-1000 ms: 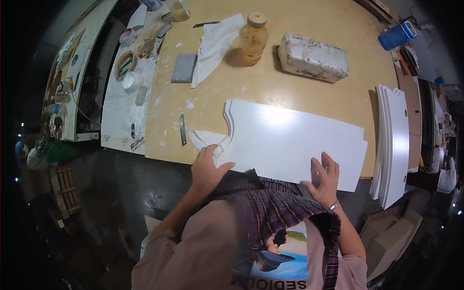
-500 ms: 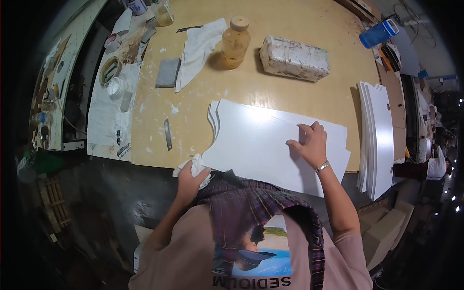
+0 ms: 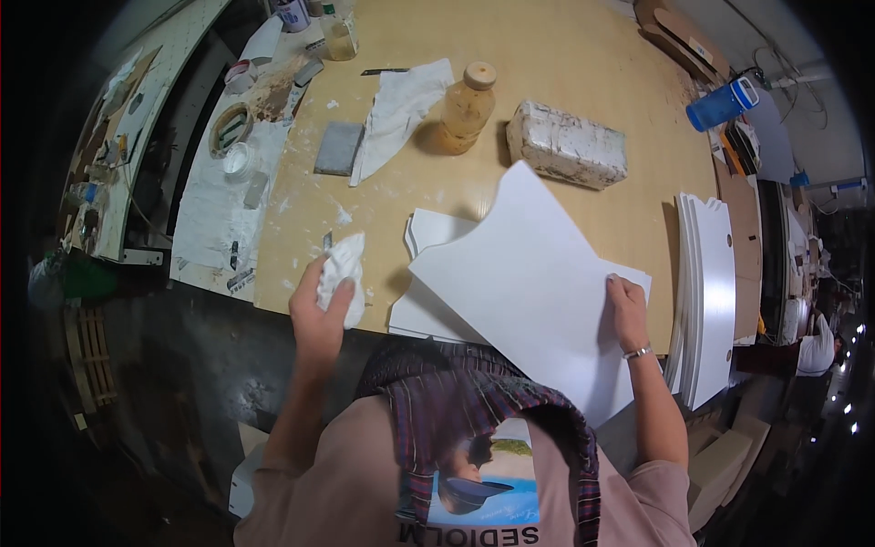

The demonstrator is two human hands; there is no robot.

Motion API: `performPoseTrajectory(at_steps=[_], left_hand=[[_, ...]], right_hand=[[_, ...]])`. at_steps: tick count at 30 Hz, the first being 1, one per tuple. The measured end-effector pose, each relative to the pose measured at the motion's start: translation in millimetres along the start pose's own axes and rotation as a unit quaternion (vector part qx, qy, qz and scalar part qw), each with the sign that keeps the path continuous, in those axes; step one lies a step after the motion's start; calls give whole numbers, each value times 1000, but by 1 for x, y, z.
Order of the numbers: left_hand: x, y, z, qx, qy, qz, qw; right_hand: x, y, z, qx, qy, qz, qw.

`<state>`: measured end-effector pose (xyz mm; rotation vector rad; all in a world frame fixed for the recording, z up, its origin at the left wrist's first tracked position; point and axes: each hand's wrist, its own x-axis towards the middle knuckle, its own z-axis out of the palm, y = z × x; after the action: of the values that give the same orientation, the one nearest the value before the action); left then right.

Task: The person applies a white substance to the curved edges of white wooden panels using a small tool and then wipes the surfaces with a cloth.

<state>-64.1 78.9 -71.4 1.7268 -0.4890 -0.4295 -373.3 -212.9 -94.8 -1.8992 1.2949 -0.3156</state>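
My right hand [image 3: 627, 314] grips the right edge of a white panel [image 3: 519, 264] with one curved end. The panel is lifted and tilted above a stack of similar white panels [image 3: 428, 308] at the table's near edge. A crumpled white cloth [image 3: 344, 273] is bunched in my left hand [image 3: 314, 314], at the front edge left of the stack and apart from the panel. Part of the stack is hidden under the raised panel.
On the wooden table [image 3: 383, 196] stand a capped bottle [image 3: 468, 109] and a wrapped block [image 3: 567, 146]. A grey pad [image 3: 338, 149] lies beside a white cloth strip [image 3: 401, 114]. More white panels [image 3: 700, 292] rest at the right edge, with a blue bottle [image 3: 722, 105] behind.
My right hand has taken hold of the top panel, raising and turning it off the stack. My left hand, with the cloth, has moved left and away from the panel's corner.
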Motion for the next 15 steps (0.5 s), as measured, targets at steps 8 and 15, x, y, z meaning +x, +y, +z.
performPoseTrajectory(at_steps=[8,15], left_hand=[[64,77,58,185,-213,285,916],[88,101,26,-61,-157,107,980]], right_hand=[[-64,-26,-31,107,19,-16,994],[-96,-9,-39,184,65,-20,981]])
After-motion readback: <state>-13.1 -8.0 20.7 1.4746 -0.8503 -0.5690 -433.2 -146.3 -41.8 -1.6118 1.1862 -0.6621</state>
